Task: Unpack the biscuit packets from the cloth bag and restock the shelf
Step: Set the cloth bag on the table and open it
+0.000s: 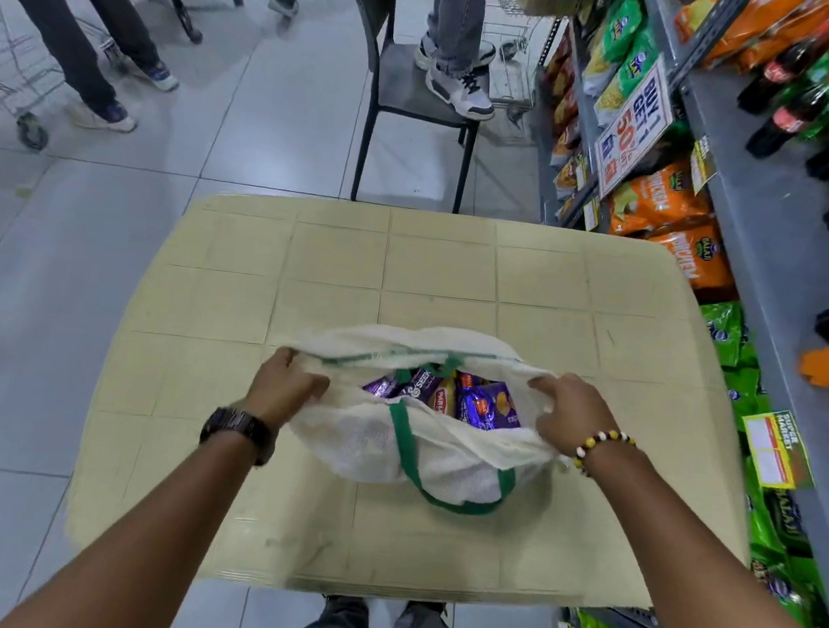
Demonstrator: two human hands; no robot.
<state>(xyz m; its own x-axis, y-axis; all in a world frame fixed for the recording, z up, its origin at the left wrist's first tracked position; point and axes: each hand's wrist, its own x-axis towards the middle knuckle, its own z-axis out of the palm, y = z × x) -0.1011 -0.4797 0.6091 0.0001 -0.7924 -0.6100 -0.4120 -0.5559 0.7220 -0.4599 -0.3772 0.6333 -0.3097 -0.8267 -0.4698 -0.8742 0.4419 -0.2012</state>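
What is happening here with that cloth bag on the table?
A person at a beige table holds open a white cloth bag with green handles. The left hand grips one side of its mouth, the right hand the other. Shiny purple biscuit packets show inside; none is out on the table yet. The grey metal shelf on the right holds snack bags and bottles.

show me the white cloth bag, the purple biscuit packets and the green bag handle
white cloth bag with green trim (361,442): head view, near side of the fabric
purple biscuit packets (487,407): head view, face of the rightmost packet
green fabric handle (401,436): head view, left strap of near loop
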